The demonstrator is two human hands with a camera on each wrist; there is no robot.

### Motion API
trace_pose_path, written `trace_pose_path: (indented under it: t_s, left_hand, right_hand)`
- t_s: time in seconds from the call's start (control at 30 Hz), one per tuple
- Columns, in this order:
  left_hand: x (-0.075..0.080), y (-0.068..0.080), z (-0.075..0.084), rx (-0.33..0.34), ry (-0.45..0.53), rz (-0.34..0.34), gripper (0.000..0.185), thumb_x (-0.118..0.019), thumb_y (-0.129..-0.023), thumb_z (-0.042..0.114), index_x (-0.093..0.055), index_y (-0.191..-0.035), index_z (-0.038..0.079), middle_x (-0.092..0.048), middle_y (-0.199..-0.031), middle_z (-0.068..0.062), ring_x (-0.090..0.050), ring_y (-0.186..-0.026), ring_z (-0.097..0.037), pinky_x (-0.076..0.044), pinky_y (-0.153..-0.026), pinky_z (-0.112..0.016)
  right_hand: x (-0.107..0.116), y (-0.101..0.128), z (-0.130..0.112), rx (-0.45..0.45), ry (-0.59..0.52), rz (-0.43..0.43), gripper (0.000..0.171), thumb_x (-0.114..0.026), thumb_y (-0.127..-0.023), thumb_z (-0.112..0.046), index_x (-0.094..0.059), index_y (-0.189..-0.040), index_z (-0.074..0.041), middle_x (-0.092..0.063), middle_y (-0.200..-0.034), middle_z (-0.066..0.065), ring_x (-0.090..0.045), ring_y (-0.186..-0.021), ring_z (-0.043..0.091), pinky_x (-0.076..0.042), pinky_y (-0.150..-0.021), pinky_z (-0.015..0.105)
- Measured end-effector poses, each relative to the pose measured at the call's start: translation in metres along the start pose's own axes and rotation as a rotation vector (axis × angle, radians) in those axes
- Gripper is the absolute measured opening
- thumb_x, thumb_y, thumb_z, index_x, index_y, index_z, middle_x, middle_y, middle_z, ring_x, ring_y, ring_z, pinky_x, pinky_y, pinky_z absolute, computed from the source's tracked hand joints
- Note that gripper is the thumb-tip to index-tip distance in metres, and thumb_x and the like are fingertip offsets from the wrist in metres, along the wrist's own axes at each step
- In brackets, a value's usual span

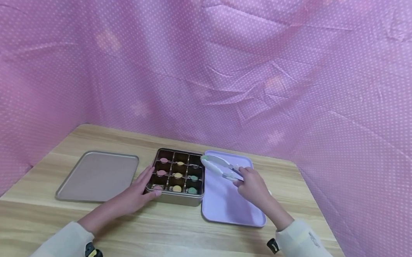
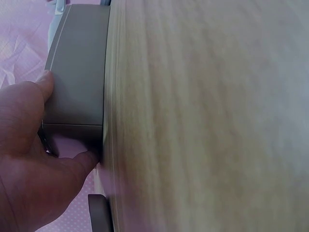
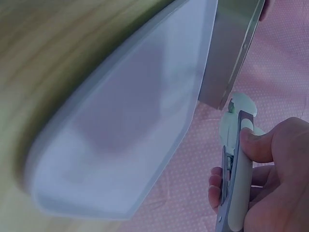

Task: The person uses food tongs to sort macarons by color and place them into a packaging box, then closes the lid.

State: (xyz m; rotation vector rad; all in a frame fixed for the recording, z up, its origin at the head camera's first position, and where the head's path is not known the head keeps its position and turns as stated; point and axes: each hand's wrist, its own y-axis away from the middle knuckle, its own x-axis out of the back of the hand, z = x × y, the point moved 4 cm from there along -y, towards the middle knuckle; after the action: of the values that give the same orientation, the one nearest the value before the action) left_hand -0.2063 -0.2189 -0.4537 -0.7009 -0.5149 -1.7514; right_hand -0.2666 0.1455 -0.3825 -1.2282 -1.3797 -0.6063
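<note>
A metal tin (image 1: pixel 184 199) with a divided insert stands mid-table. Pink pieces (image 1: pixel 161 173) sit in its left column, yellow pieces (image 1: pixel 178 175) in the middle and green pieces (image 1: pixel 193 190) in the right; its far right compartment looks dark. My left hand (image 1: pixel 134 196) rests at the tin's near left corner, fingers extended along the left side and thumb at the front rim. In the right wrist view, my right hand (image 3: pixel 280 174) grips white-tipped tongs (image 3: pixel 240 179). A small green piece (image 3: pixel 231 106) shows between the tong tips, which hang close over the tin's right edge.
Flush against the tin's right side lies a lilac tray (image 1: pixel 230 207), under the right hand. A flat beige metal lid (image 1: pixel 98 177) lies to the left on the wooden table (image 1: pixel 172 235). Pink dotted cloth (image 1: pixel 209 66) surrounds the table's back and sides.
</note>
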Motion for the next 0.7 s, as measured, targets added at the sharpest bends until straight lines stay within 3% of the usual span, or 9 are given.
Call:
trace_pose_path:
  t_s: [0.3,0.7]
  left_hand:
    - [0.0,-0.001,-0.002,-0.004,0.005,0.002,0.1,-0.051,-0.097,0.064,0.004,-0.163,0.013,0.011,-0.169,-0.017,-0.008,-0.151,-0.052,-0.014,-0.118,-0.069]
    - [0.0,-0.001,-0.002,-0.005,0.001,0.005,0.1,-0.051,-0.097,0.063,0.003,-0.163,0.012,0.01,-0.169,-0.017,-0.008,-0.15,-0.052,-0.014,-0.118,-0.07]
  right_hand:
    - [-0.007,-0.011,-0.011,0.001,0.002,-0.024,0.047,-0.076,-0.085,-0.014,-0.065,-0.126,0.007,-0.069,-0.103,0.016,-0.066,-0.098,0.035,-0.057,-0.086,0.049]
    - [-0.009,-0.016,-0.016,-0.001,0.007,-0.03,0.045,-0.076,-0.084,-0.013,-0.066,-0.123,0.007,-0.069,-0.101,0.017,-0.066,-0.096,0.036,-0.057,-0.084,0.05]
